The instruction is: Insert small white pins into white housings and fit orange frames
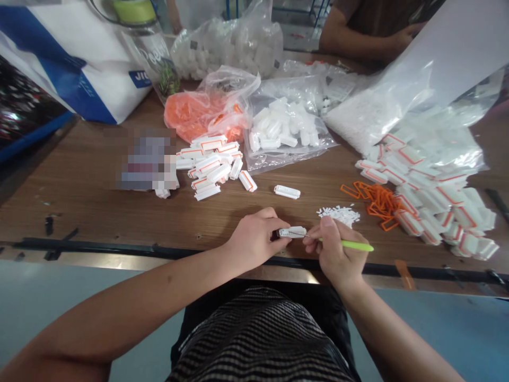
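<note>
My left hand pinches a small white plastic housing near the table's front edge. In my right hand is a thin pick-like tool with a lime-green handle, gripped like a pen. Its fine dark tip reaches over the housing's face, though I cannot tell whether it touches. Just beyond my right hand lies a small heap of tiny white pieces. One white housing lies alone beyond my left hand. Orange rectangular rings are piled to the right.
White housings with orange rims form a pile at left and a larger pile at right. Behind stand a bag of orange parts, a bag of white parts and a bottle. Another person's arm rests across the table.
</note>
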A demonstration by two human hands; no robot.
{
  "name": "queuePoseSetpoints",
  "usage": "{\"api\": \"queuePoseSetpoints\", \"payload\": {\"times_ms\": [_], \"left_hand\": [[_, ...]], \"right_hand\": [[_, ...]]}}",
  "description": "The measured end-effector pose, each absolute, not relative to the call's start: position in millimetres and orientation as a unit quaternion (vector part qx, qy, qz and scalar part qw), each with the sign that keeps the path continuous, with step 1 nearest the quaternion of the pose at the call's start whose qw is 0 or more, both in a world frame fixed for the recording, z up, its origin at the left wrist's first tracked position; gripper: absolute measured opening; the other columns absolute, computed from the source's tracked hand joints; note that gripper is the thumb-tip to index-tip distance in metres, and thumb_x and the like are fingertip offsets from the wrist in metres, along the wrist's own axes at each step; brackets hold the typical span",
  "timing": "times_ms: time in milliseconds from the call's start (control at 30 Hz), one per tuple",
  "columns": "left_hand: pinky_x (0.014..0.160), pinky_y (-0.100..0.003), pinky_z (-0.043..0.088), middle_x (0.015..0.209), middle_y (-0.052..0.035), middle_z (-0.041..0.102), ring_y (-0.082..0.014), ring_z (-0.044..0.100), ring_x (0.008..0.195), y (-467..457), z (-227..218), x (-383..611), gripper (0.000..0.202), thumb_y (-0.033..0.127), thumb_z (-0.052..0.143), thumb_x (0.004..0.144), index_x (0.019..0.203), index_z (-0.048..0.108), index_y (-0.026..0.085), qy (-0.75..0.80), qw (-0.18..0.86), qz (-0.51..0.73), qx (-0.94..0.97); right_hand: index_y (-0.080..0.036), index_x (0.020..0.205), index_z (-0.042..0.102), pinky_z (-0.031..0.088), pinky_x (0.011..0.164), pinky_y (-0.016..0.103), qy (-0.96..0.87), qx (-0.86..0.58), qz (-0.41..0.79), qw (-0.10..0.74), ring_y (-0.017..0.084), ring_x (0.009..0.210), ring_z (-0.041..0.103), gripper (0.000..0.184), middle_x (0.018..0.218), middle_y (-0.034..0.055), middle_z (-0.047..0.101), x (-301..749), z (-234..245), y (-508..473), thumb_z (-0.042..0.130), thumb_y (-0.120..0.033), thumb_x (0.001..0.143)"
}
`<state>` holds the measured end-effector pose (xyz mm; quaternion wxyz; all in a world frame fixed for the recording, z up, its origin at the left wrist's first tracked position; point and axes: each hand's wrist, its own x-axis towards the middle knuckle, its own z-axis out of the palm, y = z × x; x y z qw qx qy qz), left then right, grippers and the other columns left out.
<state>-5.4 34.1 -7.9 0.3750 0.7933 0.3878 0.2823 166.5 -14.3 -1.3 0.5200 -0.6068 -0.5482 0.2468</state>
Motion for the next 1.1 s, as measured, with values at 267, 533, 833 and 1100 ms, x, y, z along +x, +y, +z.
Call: {"api": "queuePoseSetpoints", "payload": {"times_ms": [267, 533, 833, 1100], "left_hand": [[0.056, -0.023, 0.047, 0.081, -0.0006, 0.062, -0.0093, 0.054, 0.059, 33.5, -8.4, -5.4, 0.016, 0.022, 0.071, 0.08, 0.095, 0.075, 0.02, 0.389, 0.38, 0.276, 0.792], [0.059, -0.024, 0.047, 0.081, -0.0004, 0.06, -0.0095, 0.054, 0.06, 33.2, -7.7, -5.3, 0.014, 0.024, 0.071, 0.082, 0.094, 0.076, 0.021, 0.393, 0.37, 0.265, 0.799], [0.06, -0.024, 0.047, 0.079, 0.0002, 0.059, -0.0094, 0.054, 0.061, 33.1, -6.0, -4.6, 0.015, 0.023, 0.072, 0.081, 0.096, 0.076, 0.021, 0.397, 0.364, 0.269, 0.799], [0.06, -0.024, 0.048, 0.079, 0.0, 0.06, -0.0096, 0.053, 0.06, 33.4, -6.7, -4.5, 0.016, 0.023, 0.071, 0.081, 0.096, 0.076, 0.021, 0.399, 0.367, 0.262, 0.798]], "right_hand": [[-0.017, 0.056, 0.06, 0.043, 0.041, 0.02, -0.542, -0.62, 0.257, 0.506, 0.006, 0.038, 0.055, 0.049, 0.052, -0.0007, 0.063, 166.1, -4.4, -15.4, 0.045, -0.036, 0.099], [-0.018, 0.055, 0.059, 0.042, 0.039, 0.02, -0.525, -0.626, 0.289, 0.498, 0.007, 0.037, 0.054, 0.049, 0.05, -0.0002, 0.062, 165.8, -0.5, -11.0, 0.046, -0.038, 0.098], [-0.018, 0.054, 0.06, 0.041, 0.038, 0.02, -0.51, -0.609, 0.282, 0.538, 0.007, 0.037, 0.054, 0.05, 0.051, -0.0003, 0.062, 166.6, -1.2, -14.1, 0.047, -0.039, 0.098], [-0.018, 0.055, 0.059, 0.043, 0.043, 0.021, -0.57, -0.612, 0.254, 0.486, 0.007, 0.039, 0.055, 0.049, 0.048, -0.0015, 0.06, 167.0, 1.0, -11.3, 0.044, -0.034, 0.099]]}}
